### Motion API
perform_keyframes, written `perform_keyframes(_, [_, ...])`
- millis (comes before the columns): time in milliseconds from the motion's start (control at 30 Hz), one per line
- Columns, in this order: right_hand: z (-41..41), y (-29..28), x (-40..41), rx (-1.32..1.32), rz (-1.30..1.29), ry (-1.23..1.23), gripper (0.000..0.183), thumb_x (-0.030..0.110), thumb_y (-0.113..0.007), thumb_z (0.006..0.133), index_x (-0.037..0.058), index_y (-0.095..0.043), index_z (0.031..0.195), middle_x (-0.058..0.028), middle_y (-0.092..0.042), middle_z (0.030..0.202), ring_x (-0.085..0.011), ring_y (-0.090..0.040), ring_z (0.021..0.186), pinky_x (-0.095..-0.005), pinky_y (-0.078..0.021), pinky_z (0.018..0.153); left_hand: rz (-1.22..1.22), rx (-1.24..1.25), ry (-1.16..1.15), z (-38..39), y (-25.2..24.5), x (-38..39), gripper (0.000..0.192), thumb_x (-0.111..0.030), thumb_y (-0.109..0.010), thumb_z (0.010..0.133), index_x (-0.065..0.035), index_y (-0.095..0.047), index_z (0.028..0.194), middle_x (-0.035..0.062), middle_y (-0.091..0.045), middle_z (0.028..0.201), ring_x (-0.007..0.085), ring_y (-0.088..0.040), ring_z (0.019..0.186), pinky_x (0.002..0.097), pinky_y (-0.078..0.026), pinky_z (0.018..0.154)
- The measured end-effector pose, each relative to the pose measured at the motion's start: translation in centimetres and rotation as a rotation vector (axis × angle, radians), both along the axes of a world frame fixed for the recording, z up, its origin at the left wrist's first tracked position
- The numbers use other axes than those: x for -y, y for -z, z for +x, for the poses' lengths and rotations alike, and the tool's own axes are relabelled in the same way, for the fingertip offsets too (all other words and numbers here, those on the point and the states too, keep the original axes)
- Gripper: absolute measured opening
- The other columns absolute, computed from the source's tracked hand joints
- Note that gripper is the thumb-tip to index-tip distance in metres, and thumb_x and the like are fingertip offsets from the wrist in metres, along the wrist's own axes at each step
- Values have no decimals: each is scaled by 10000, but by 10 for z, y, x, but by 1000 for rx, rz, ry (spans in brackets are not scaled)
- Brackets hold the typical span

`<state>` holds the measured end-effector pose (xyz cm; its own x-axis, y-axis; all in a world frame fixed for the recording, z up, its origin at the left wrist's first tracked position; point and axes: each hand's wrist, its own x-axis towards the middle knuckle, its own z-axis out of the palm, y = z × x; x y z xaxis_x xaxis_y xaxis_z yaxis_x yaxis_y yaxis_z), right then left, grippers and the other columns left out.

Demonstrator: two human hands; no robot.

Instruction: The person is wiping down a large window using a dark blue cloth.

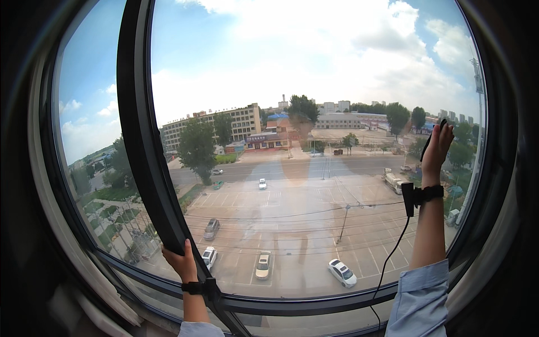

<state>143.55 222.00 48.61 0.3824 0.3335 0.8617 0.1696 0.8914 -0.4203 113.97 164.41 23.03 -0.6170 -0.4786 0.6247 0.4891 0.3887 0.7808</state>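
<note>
My left hand [182, 262] grips the dark vertical window mullion [162, 202] low down, with the thumb on its right side and the fingers around its left. A black band with a small box circles that wrist. My right hand [437, 153] is raised at the right side of the large window pane [294, 210], fingers upward. It has a thin dark piece [427, 145], perhaps a cloth, pressed flat between palm and glass; most of it is hidden. On the right wrist a black strap [429, 193] carries a small black device [407, 199], from which a cable hangs.
A dark horizontal frame rail [307, 304] crosses below the pane. At the left stand a narrower pane [97, 168] and a pale curtain or trim edge [63, 219]. Outside, far below, lie a parking lot with several cars [342, 273], a road and buildings. A faint reflection shows in the glass.
</note>
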Motion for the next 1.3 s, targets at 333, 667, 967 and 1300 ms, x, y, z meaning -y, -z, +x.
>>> perform_keyframes(333, [-121,-75,247,376,574,67,1001,719,-427,869,-14,-169,1500,-207,-176,1561,-328,-83,1472,-463,-85,1181,-66,-205,43,30,-38,-14,775,-422,-569,936,59,-222,1435,272,-360,1363,401,-385,1239,483,-289,1052])
perform_keyframes(667, [-182,-86,372,747,974,-21,868,632,-515,873,38,-289,1465,-136,-302,1511,-272,-219,1435,-420,-150,1186,-140,-258,-90,31,-45,-21,764,-397,-542,955,66,-195,1454,277,-385,1357,408,-397,1224,514,-305,1027])
perform_keyframes(967, [-170,141,386,1203,1177,-161,775,581,-410,926,72,-281,1496,-35,-241,1571,-161,-119,1469,-382,8,1205,-160,-265,-81,33,-50,-11,747,-379,-589,938,71,-245,1424,263,-435,1274,406,-452,1148,496,-340,990])
perform_keyframes(1300, [-176,335,389,1467,1306,-258,751,607,-282,962,46,-369,1455,-55,-183,1590,-140,-34,1479,-375,58,1194,-266,-246,-81,23,-56,-9,759,-491,-580,920,55,-284,1358,236,-455,1164,380,-468,1064,468,-379,919])
